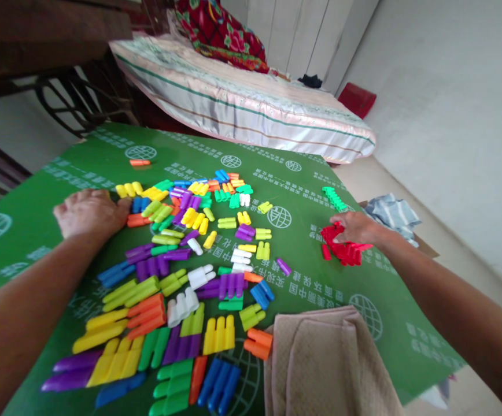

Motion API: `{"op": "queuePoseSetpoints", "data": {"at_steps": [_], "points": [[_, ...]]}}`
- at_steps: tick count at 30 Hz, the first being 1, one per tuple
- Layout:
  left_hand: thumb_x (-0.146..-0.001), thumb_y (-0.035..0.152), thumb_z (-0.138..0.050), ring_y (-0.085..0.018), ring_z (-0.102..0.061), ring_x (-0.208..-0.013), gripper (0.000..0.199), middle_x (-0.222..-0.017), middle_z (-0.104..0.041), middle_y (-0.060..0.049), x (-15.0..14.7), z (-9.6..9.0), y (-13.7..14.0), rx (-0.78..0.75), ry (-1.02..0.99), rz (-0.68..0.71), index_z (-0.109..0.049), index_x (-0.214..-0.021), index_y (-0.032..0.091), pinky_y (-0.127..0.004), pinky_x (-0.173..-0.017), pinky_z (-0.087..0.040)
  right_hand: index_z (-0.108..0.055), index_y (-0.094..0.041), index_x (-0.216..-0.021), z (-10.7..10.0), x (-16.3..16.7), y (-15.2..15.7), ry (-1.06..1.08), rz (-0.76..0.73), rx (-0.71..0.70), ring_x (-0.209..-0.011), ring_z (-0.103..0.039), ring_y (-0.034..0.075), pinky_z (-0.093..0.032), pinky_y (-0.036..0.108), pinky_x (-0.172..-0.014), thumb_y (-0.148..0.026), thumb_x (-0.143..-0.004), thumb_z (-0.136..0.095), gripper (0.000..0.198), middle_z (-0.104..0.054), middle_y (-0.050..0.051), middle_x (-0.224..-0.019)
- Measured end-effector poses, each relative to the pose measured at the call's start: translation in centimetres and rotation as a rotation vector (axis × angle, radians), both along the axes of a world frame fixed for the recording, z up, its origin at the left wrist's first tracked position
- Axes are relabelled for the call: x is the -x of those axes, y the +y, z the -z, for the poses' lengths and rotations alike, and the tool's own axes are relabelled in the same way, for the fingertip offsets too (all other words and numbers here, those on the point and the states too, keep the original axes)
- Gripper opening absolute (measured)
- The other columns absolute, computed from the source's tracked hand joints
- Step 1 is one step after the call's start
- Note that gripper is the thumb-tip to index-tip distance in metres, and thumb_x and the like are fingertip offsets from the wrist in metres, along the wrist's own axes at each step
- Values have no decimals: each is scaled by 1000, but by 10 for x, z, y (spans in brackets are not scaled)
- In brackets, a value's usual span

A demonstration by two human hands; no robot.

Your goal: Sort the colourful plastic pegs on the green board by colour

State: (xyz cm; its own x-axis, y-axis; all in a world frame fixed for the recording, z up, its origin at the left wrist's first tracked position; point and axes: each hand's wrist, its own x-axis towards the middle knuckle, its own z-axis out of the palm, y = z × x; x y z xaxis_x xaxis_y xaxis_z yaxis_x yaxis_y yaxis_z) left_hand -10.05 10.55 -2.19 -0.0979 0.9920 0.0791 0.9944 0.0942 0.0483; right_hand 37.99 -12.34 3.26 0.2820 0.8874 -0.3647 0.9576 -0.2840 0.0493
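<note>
My left hand (pixel 90 214) rests on the green board at the left edge of the spread of blocks. Its fingers lie on the surface, and its thumb reaches beside a blue block (pixel 141 204) and an orange block (pixel 139 220). At the right, my right hand (pixel 355 227) is closed over a cluster of red plastic building blocks (pixel 350 254), fingertips on a red one; part of the cluster is hidden beneath the hand. One small red block (pixel 326 252) lies just left of it. Beyond this hand is a row of green blocks (pixel 334 198).
Many yellow, purple, white, blue, green and orange bullet-shaped blocks (pixel 219 335) cover the board's middle and left. A folded beige cloth (pixel 320 358) lies at the near edge. One orange block (pixel 140 163) sits far left. Behind stands a bed (pixel 242 104); a white wall (pixel 450 115) is right.
</note>
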Motion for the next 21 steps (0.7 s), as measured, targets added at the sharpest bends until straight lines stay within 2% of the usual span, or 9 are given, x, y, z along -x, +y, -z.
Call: {"op": "queuePoseSetpoints", "data": {"at_steps": [8,14,18,21], "points": [[-82,51,-32,-38,-40,-123,66,-131,-48,-26,2,4,3,-14,1,0,-52,-122,2,-53,-97,-37,-52,-20,-132,-3,9,-8,-55,14,25,-95,-64,22,-47,26,-76,-37,-71,-70,66,-68,9,-111],[-83,52,-31,-38,-41,-123,67,-132,-48,-26,1,2,1,-12,-3,-1,-51,-122,1,-53,-97,-36,-51,-18,-131,1,12,-10,-92,31,39,-91,-64,26,-47,32,-71,-37,-69,-71,68,-69,10,-101],[-83,50,-32,-38,-41,-123,66,-132,-48,-26,-1,1,-1,-9,0,-9,-51,-123,1,-52,-98,-36,-51,-17,-131,4,14,-13,-61,42,3,-89,-64,25,-47,32,-71,-38,-70,-70,68,-69,10,-100],[-83,50,-32,-38,-41,-123,66,-132,-48,-27,-1,1,-1,-8,0,-7,-51,-122,0,-52,-98,-36,-58,-19,-123,0,14,-16,-35,69,-93,-87,-65,26,-48,32,-69,-41,-72,-70,57,-70,9,-95]]}}
